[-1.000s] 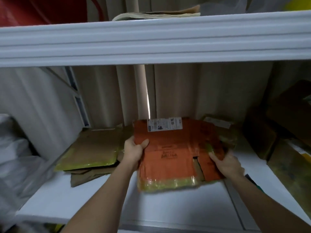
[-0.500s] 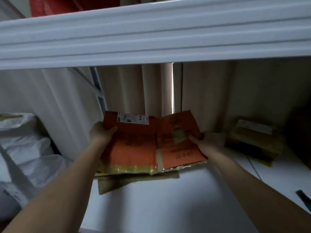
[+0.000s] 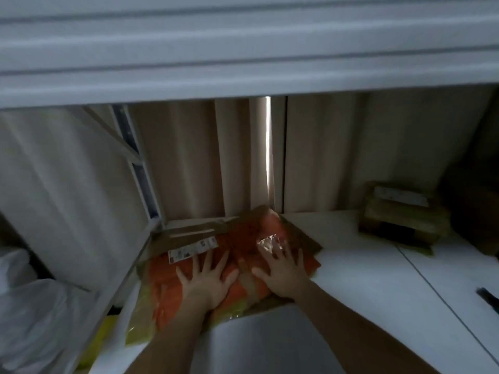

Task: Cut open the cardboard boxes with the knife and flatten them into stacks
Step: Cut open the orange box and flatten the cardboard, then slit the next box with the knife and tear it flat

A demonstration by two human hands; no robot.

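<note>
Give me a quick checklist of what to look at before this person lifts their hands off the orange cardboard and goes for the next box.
1. Orange flattened box lying flat on the brown pile: ok.
2. Left hand and right hand flat on it, fingers spread, gripping nothing: ok.
3. Pile sits fully on the white shelf: not ok, its yellow-taped front left corner overhangs the edge.
4. Another box to cut: ok, a taped brown box sits back right.
5. Knife located: cannot tell; a dark object at the right edge is unclear.
</note>
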